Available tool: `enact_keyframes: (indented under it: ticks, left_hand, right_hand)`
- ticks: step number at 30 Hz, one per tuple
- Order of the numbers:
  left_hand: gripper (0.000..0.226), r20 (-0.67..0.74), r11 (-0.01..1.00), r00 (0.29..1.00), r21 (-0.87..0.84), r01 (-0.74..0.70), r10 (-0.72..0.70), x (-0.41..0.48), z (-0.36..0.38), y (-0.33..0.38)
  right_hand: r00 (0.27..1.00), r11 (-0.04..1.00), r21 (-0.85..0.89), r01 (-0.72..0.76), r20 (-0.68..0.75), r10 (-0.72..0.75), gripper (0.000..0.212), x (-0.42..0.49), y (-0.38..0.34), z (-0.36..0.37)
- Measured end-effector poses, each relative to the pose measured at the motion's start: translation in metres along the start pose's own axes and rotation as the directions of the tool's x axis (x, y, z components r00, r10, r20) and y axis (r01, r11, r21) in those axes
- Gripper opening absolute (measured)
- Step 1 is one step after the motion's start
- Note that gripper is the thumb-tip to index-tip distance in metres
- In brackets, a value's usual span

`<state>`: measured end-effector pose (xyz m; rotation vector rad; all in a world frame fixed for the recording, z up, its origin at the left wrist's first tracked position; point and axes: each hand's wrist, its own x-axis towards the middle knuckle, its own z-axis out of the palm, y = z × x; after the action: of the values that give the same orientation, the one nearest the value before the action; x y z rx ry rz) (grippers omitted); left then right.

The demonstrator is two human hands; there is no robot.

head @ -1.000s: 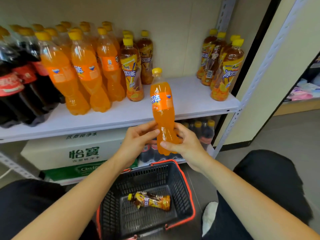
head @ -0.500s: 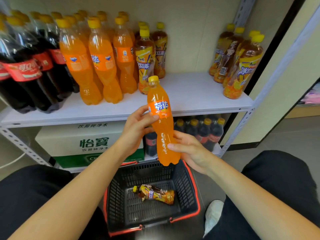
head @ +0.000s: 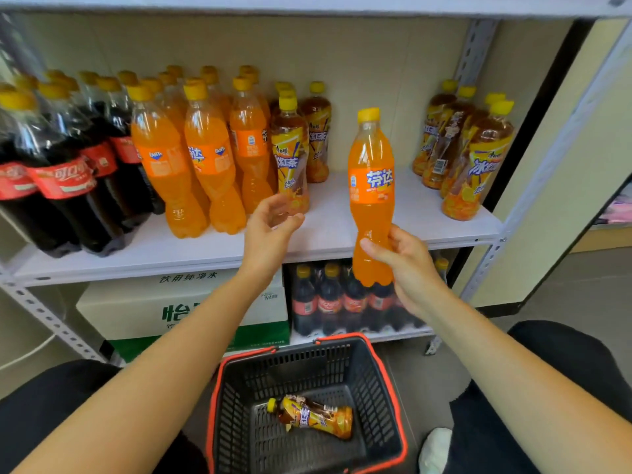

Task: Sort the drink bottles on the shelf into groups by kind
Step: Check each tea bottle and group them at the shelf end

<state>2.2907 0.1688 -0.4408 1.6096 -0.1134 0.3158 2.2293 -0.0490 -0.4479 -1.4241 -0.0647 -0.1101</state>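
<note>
Upright clear plastic bottle of orange soda (head: 371,186), yellow-capped, gripped near its base, right of the shelved orange sodas (head: 208,165); brown iced-tea bottles (head: 478,165) stand at right.

The white shelf board (head: 342,213) is packed on the left: big cola bottles (head: 61,186) at the far end, orange soda bottles (head: 208,172) right beside them, then a few iced tea bottles (head: 290,159). The middle's bare, and a second iced tea bunch (head: 472,159) stands at the right end. The lower shelf (head: 393,335) has a white-and-green carton (head: 143,309) with small colas (head: 328,302) beside it.
</note>
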Motion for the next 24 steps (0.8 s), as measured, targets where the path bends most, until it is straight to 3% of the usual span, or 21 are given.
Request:
enact_keyframes:
  ticks: [4, 9, 15, 22, 24]
  left_hand:
    - [0.076, -0.050, 0.994, 0.999, 0.107, -0.001, 0.006, 0.043, 0.016, -0.010]
    - [0.087, -0.080, 0.953, 0.995, 0.302, -0.029, 0.055, 0.076, 0.030, -0.025]
    - [0.058, -0.052, 0.855, 0.989, 0.511, -0.095, 0.141, 0.091, 0.030, -0.033]
    - [0.056, 0.073, 0.886, 0.989, 0.440, -0.144, 0.125, 0.090, 0.041, -0.023]
    - [0.054, 0.094, 0.941, 0.993, 0.324, -0.101, 0.074, 0.085, 0.040, -0.020]
  right_hand:
    - [0.995, 0.998, -0.050, 0.045, -0.090, -0.049, 0.020, 0.048, -0.025, -0.014]
    - [0.982, 0.986, -0.162, 0.039, -0.178, -0.068, 0.020, 0.094, -0.026, -0.020]
    - [0.983, 0.986, -0.164, 0.036, -0.170, -0.064, 0.026, 0.107, -0.006, -0.018]
    - [0.986, 0.980, -0.182, 0.077, -0.134, -0.102, 0.024, 0.098, 0.000, -0.021]
    - [0.988, 0.974, -0.207, 0.091, -0.107, -0.114, 0.026, 0.094, 0.002, -0.021]
